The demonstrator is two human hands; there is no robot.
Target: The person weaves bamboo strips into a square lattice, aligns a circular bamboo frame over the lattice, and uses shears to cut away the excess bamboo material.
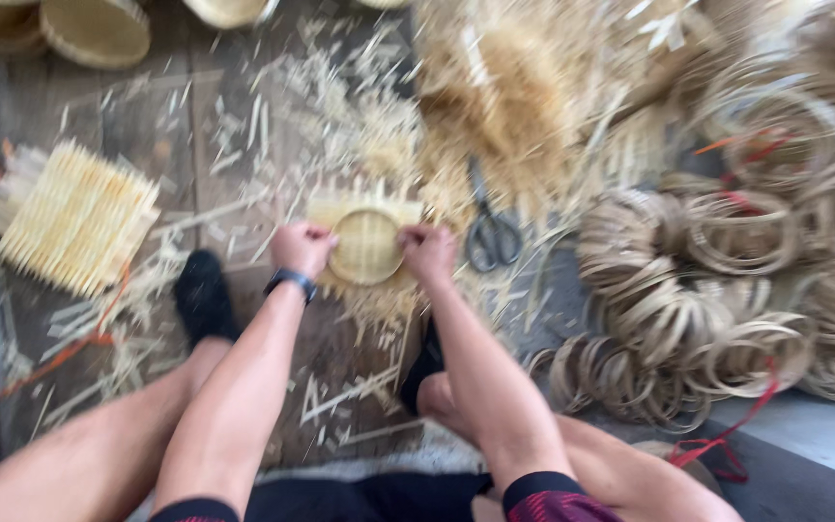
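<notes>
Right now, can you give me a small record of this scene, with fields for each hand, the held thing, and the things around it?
left hand: left hand, dark wristband, grips the left edge of the mat
right hand: right hand grips the right edge
held thing: square pale woven bamboo mat with a round hoop on it
right of it: dark metal scissors on the floor
far right: piles of thin bamboo rings
left: stack of square woven mats
floor: wooden boards with bamboo shavings

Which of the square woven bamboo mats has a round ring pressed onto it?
The small woven mat between the left hand and right hand carries the round ring. The larger mat at the left lies bare, untouched.
</notes>
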